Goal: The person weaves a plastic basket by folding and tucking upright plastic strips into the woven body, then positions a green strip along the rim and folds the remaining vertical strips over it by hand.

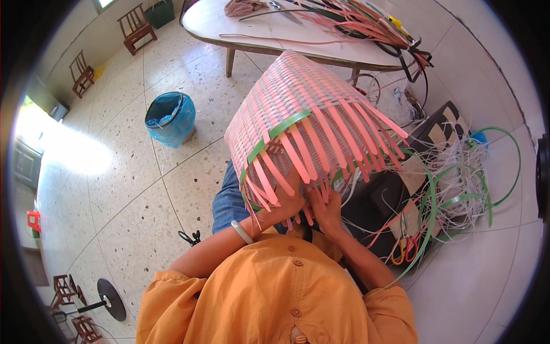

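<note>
On my lap rests a pink-and-clear woven plastic basket [275, 94], tilted with its opening toward me. Loose pink strips [321, 143] fringe the rim, and a green band [281, 127] runs along it. My left hand [290, 198], with a pale bangle at the wrist, closes on the near rim; strips partly cover its fingers. Close beside it, my right hand [326, 211] pinches at a pink strip end on the same rim. Its fingertips are partly hidden among the strips.
A white-topped table [212, 20] ahead carries bundled pink and dark strips [366, 26]. Right of me lie tangled clear strips [458, 189], a green strip [432, 195] and scissors [408, 246]. A blue-lined bin [172, 123] stands left, with small wooden chairs [136, 31] beyond.
</note>
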`<state>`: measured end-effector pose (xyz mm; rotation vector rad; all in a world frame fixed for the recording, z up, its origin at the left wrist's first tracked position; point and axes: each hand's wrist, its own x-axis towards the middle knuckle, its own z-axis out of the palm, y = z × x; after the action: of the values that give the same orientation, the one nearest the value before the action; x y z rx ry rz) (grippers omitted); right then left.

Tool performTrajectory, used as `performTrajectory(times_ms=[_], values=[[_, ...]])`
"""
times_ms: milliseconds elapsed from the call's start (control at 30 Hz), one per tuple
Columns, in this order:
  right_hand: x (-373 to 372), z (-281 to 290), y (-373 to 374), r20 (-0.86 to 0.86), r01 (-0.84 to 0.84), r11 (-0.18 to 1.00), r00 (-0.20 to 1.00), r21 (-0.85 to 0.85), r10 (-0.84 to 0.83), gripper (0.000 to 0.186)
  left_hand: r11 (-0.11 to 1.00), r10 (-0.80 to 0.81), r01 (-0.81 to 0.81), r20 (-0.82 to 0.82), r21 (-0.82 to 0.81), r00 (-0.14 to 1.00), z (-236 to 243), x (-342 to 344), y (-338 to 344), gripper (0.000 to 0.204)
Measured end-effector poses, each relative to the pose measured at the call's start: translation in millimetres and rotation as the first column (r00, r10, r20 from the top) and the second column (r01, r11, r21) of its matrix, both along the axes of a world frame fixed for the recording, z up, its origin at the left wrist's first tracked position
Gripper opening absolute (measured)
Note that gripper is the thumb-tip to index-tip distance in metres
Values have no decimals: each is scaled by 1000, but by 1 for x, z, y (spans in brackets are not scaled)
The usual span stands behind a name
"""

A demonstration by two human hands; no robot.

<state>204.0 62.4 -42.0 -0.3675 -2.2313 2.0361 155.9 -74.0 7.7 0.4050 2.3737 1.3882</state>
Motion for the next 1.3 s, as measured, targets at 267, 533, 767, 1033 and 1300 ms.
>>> performTrajectory(times_ms=[267,533,767,1033,1300], values=[[2,-8,4,-21,-23,1000,1000,-14,23,24,993,120,-121,-284,15,951,-72,-26,10,31],[1,-10,10,47,-17,1000,999,2,17,28,975,223,-224,-73,-4,972,-66,-41,30,21],[-2,-27,15,12,-46,998,999,49,46,23,956,290,-293,-81,-31,954,-128,-64,36,28],[-11,-85,30,-206,19,999,979,29,-12,15,915,168,-240,-235,-324,957,-144,-78,58,47],[-6,-32,19,-27,-22,999,999,-39,21,16,900,-2,-45,-107,-433,994,-127,-91,48,43]])
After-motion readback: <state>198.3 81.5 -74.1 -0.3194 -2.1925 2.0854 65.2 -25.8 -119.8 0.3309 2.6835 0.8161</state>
